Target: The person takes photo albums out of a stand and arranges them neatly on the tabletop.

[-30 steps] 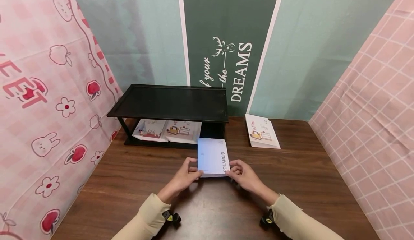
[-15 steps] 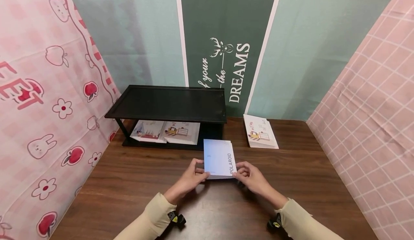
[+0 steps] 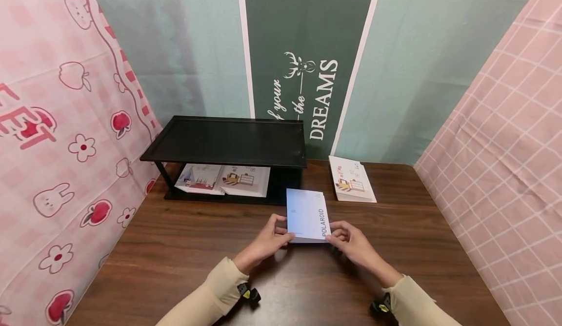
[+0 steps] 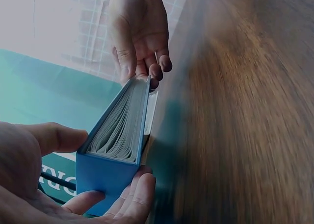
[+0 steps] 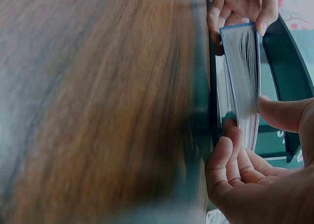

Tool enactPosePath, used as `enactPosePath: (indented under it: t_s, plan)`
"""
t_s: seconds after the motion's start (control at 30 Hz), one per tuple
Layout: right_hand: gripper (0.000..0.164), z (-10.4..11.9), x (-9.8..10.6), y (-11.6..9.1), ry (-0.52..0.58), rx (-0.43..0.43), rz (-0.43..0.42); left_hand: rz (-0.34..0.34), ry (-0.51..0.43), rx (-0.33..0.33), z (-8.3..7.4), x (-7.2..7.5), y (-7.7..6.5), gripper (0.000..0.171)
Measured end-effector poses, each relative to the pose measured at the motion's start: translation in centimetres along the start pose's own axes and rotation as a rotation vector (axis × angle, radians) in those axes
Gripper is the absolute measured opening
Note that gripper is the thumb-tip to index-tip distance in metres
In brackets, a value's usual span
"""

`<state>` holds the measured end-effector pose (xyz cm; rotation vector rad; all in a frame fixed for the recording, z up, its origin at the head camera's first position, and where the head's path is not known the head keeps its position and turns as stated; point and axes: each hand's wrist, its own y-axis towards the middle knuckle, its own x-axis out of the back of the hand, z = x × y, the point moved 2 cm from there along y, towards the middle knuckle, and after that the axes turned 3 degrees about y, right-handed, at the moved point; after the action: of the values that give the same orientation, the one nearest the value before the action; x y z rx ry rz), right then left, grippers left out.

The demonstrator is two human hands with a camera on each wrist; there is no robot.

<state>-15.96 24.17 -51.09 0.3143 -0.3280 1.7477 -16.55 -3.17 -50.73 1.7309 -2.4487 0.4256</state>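
A pale blue photo album (image 3: 306,214) with POLAROID printed along its cover is held just above the wooden table. My left hand (image 3: 269,238) grips its left near corner, thumb on the cover and fingers underneath. At the right near corner my right hand (image 3: 353,244) pinches it the same way. The left wrist view shows the album's blue spine (image 4: 105,180) by the left hand and its loosely fanned pages (image 4: 120,128) between the covers. In the right wrist view the right thumb (image 5: 282,113) presses one cover while the fingers support the other.
Behind and left stands a low black shelf (image 3: 228,140); two illustrated albums, a left one (image 3: 199,178) and a right one (image 3: 244,180), lie on its lower level. Another illustrated album (image 3: 352,179) lies at the table's back right. Patterned cloths hang around the wooden table (image 3: 197,233).
Both hands have carried the album to the right, away from the shelf's front right corner. The grip looks the same, and the head view has shifted slightly.
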Motion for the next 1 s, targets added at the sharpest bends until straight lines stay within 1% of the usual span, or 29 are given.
enactPosePath:
  t_s: [0.17, 0.43, 0.77, 1.0]
  plan:
    - [0.039, -0.2, 0.8, -0.6, 0.0, -0.008, -0.006, 0.01, -0.006, 0.004, -0.3, -0.9, 0.4, 0.053]
    - [0.04, -0.9, 2.3, -1.2, -0.014, -0.045, -0.029, 0.034, -0.029, -0.008, -0.6, -2.2, 1.2, 0.05]
    - [0.04, -1.9, 4.9, -2.3, -0.016, -0.017, -0.011, 0.08, -0.072, -0.021, -1.5, -4.2, 1.7, 0.049]
    - [0.039, -2.7, 6.6, -2.8, -0.045, 0.007, -0.003, 0.111, -0.083, -0.024, -1.8, -5.6, 2.1, 0.049]
